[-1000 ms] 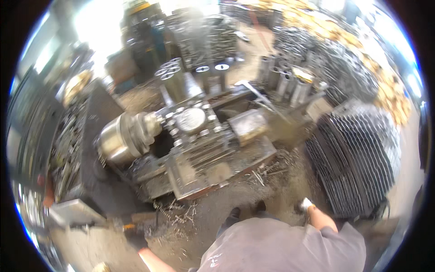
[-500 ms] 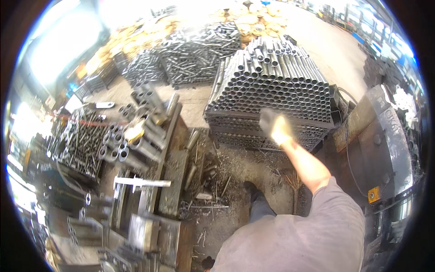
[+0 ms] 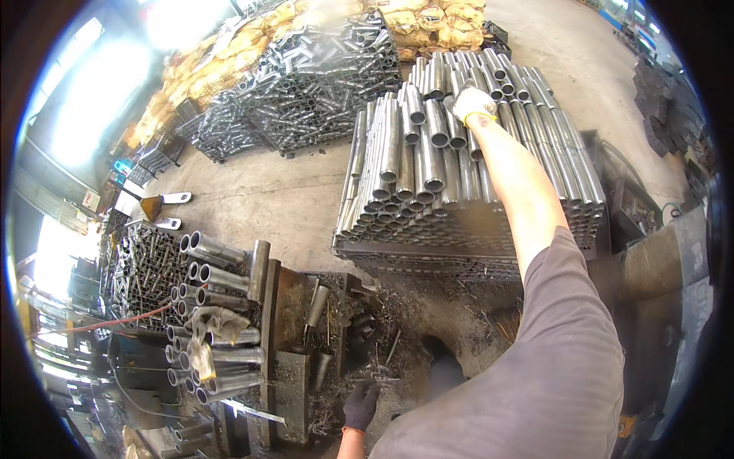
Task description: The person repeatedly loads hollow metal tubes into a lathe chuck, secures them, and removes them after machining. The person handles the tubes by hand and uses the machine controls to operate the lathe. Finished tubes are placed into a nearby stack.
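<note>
My right hand [image 3: 475, 105], in a pale glove with a yellow cuff and dark fingers, reaches far out onto a stack of metal tubes [image 3: 432, 164]. It touches the tubes near the top of the pile. Its fingers are mostly hidden by the back of the glove, so I cannot make out a grip. Low in the picture, my left hand [image 3: 361, 405] wears a dark glove and hangs open above the littered floor, holding nothing.
At left, several larger tubes [image 3: 229, 356] lie on a bench with a crumpled glove [image 3: 218, 325] and a caliper [image 3: 252, 413]. Wire bins of short metal pieces [image 3: 321, 80] stand behind, near yellowish sacks [image 3: 443, 27]. Metal chips [image 3: 382, 336] litter the floor.
My right hand has moved farther out, from before the stack's front face onto its top. My left hand has come into view at the bottom. The view has shifted, bringing the stack closer.
</note>
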Action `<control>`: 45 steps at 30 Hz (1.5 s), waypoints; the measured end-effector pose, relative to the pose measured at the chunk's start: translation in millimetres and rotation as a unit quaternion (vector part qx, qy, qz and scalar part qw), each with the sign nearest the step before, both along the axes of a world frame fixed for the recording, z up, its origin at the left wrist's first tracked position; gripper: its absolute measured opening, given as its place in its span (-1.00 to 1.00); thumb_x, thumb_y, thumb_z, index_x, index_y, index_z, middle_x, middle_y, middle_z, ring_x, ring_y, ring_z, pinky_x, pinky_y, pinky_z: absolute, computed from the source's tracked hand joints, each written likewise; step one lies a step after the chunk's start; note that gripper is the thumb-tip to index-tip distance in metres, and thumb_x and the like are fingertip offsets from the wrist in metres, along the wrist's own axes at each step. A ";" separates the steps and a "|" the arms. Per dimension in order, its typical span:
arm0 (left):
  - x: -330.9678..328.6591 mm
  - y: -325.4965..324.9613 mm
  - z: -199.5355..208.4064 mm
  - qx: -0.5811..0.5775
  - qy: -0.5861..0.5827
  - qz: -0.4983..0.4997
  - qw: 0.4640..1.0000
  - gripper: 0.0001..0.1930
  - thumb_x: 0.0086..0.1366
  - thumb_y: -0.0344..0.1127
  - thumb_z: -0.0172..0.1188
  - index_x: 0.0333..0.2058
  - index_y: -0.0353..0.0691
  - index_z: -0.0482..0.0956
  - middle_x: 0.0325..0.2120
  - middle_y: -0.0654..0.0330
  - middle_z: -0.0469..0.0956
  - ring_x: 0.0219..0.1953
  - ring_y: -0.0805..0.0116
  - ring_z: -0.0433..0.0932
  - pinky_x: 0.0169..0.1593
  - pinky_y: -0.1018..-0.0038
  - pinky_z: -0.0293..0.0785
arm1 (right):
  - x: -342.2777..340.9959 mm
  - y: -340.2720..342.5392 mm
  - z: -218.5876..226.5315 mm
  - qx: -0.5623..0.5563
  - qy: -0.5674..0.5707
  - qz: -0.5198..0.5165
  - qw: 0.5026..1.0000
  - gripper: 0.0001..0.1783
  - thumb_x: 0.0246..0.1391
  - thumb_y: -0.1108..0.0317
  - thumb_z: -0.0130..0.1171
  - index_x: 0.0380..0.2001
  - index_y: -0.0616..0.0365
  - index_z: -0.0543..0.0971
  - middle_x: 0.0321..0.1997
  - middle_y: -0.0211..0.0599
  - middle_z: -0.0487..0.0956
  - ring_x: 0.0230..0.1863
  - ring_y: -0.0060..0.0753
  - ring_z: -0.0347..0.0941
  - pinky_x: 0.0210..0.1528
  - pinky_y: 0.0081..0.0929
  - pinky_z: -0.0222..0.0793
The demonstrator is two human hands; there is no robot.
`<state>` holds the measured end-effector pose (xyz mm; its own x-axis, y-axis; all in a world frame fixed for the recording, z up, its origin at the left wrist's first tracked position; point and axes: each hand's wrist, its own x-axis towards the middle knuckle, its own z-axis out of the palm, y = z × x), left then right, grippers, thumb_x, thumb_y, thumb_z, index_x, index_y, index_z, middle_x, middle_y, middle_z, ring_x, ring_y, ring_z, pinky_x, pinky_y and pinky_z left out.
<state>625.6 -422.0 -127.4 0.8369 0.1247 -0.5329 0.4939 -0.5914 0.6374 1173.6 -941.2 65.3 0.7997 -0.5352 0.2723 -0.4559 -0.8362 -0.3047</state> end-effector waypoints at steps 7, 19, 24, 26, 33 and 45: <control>117.6 -81.6 85.1 -0.175 0.025 -0.042 0.983 -0.49 0.47 -0.10 0.31 0.27 -0.24 0.55 0.18 -0.02 0.63 0.24 0.22 0.59 0.33 0.26 0.47 | -49.1 -14.1 38.8 0.206 0.037 0.109 0.972 -0.28 0.22 -0.27 0.24 -0.11 0.32 0.72 -0.28 0.01 0.74 -0.29 -0.14 0.68 -0.11 -0.28 0.59; 174.7 -108.0 98.2 -0.338 -0.050 0.186 0.921 -0.59 0.27 -0.13 0.46 -0.05 -0.23 0.56 -0.34 0.18 0.59 -0.38 0.32 0.63 -0.28 0.32 0.62 | -140.3 22.3 -22.9 -0.222 0.157 0.134 0.953 -0.47 0.25 0.16 0.24 0.21 0.21 0.62 0.20 0.05 0.63 -0.01 -0.18 0.73 -0.16 -0.26 0.72; 32.8 -4.3 12.4 -0.037 -0.019 0.100 0.994 -0.46 0.15 -0.01 0.53 -0.08 -0.32 0.62 -0.34 0.04 0.71 -0.38 0.21 0.73 -0.25 0.21 0.65 | -99.5 -29.0 -42.2 -0.001 0.128 0.150 0.980 -0.47 0.19 -0.10 0.29 -0.07 0.16 0.76 0.00 0.06 0.76 0.05 0.12 0.72 0.00 -0.07 0.64; -47.7 42.7 -36.7 0.153 0.135 0.066 0.977 -0.21 0.06 0.18 0.55 0.08 -0.37 0.64 -0.20 -0.09 0.76 -0.20 0.04 0.79 -0.09 0.16 0.67 | -114.2 -46.0 -40.3 0.219 -0.038 0.166 0.961 -0.35 0.21 -0.25 0.30 -0.04 0.18 0.72 -0.29 0.06 0.75 -0.18 0.06 0.74 -0.12 -0.09 0.63; -457.4 91.0 -115.5 0.133 0.390 0.334 0.848 0.00 -0.02 0.18 0.60 0.30 -0.34 0.52 0.21 -0.17 0.61 0.23 -0.05 0.64 0.24 0.14 0.58 | -309.8 88.7 -44.9 0.699 -0.077 0.404 0.586 -0.37 0.09 0.39 0.44 0.22 0.23 0.49 -0.03 -0.18 0.66 -0.12 -0.30 0.63 -0.02 -0.34 0.59; -699.1 118.9 -110.2 0.003 0.011 0.782 0.624 -0.28 0.06 -0.07 0.57 0.15 -0.33 0.57 -0.03 -0.03 0.72 -0.03 0.05 0.71 0.06 0.19 0.62 | -641.0 569.0 63.3 0.402 0.164 0.742 0.510 -0.55 -0.11 0.49 0.48 -0.07 0.17 0.65 -0.15 -0.27 0.75 -0.06 -0.40 0.71 0.09 -0.37 0.62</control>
<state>-73.5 -303.1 -237.6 -0.3177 0.7815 -0.5370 0.4790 0.6211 0.6204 532.6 -372.2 128.6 0.4178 0.8938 0.1632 0.3614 0.0013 -0.9324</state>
